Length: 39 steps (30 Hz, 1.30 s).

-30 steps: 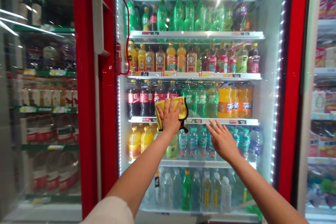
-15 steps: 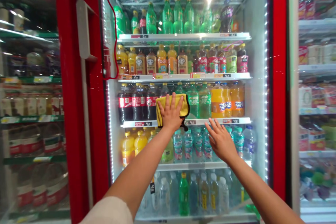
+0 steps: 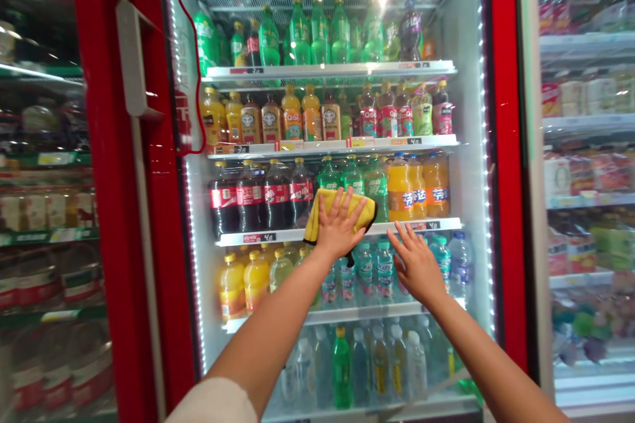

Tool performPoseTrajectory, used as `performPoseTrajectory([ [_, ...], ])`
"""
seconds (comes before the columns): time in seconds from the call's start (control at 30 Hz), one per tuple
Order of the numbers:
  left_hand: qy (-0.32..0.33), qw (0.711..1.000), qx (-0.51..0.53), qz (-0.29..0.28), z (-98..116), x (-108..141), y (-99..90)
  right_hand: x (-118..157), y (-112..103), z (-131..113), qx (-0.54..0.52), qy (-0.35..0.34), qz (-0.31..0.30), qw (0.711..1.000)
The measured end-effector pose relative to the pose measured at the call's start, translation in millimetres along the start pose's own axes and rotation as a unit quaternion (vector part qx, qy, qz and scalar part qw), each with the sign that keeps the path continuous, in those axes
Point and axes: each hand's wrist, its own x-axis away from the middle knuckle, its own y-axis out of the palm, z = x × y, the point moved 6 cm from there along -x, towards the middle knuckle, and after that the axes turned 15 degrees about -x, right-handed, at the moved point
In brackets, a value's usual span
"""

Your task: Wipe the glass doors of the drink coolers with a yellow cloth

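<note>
My left hand (image 3: 340, 227) lies flat with fingers spread over a yellow cloth (image 3: 366, 210) with a dark edge, pressing it against the glass door (image 3: 342, 317) of a drinks fridge. The cloth covers part of the green and cola bottles behind the glass. To the right, my right hand (image 3: 417, 264) has its fingers stretched out toward the glass and holds nothing. Whether its fingertips touch the pane I cannot tell. Behind it show orange soda bottles (image 3: 405, 188) and small blue-capped bottles (image 3: 383, 264).
A red door frame (image 3: 510, 172) borders the fridge, with a grey handle (image 3: 135, 59) on the left frame. White shelves (image 3: 327, 71) inside carry rows of bottles and cans. More stocked fridges (image 3: 585, 205) stand on both sides.
My left hand has slid the cloth rightward and a little down relative to the shelves, and the cloth has tilted. The view has shifted slightly; my right hand stays outstretched.
</note>
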Motion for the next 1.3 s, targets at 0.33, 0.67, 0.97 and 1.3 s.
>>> performPoseTrajectory([
  [0.33, 0.049, 0.999, -0.020, -0.012, -8, 38, 1.6, 26, -9, 35, -0.014, 0.023, -0.012, 1.000],
  [0.67, 0.094, 0.995, -0.017, -0.004, 61, 15, 3.7, 24, -10, 42, -0.038, 0.041, -0.006, 0.998],
  [0.97, 0.014, 1.000, 0.007, 0.000, 46, -23, 7.0, 44, -25, 87, -0.023, 0.096, 0.003, 0.995],
  [1.3, 0.246, 0.969, 0.026, 0.028, 100, 13, 7.3, 62, -13, 108, -0.032, 0.094, 0.003, 0.995],
])
